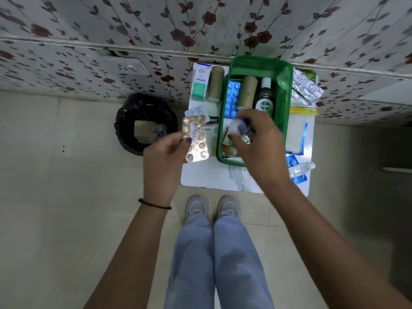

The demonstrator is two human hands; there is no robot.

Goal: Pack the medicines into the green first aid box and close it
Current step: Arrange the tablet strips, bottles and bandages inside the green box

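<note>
The green translucent plastic first aid box (pixel 284 90) sits open on a small white bench (pixel 209 177) against the flowered wall. Inside it, side by side at the far end, lie a blue blister strip of tablets (pixel 232 98), a tan cardboard-coloured bandage roll (pixel 247 92) and a dark bottle with a white cap (pixel 265 97).

The right hand (pixel 260 143) hovers over the near half of the box, fingers curled around a small blurred bundle of white, blue and foil packets (pixel 242 128); what exactly it grips I cannot tell.

The left hand (pixel 162 157) is just left of the box, above the bench's edge, thumb and fingers pinched on a gold-and-silver foil blister strip (pixel 197 139) held clear of the surface.

Outside the box, to its left, lie a white and green carton (pixel 199 82) and a second tan roll (pixel 216 83). To its right lie crumpled silver foil strips (pixel 306 85), and near the right wrist a clear plastic bottle (pixel 301 168).
</note>
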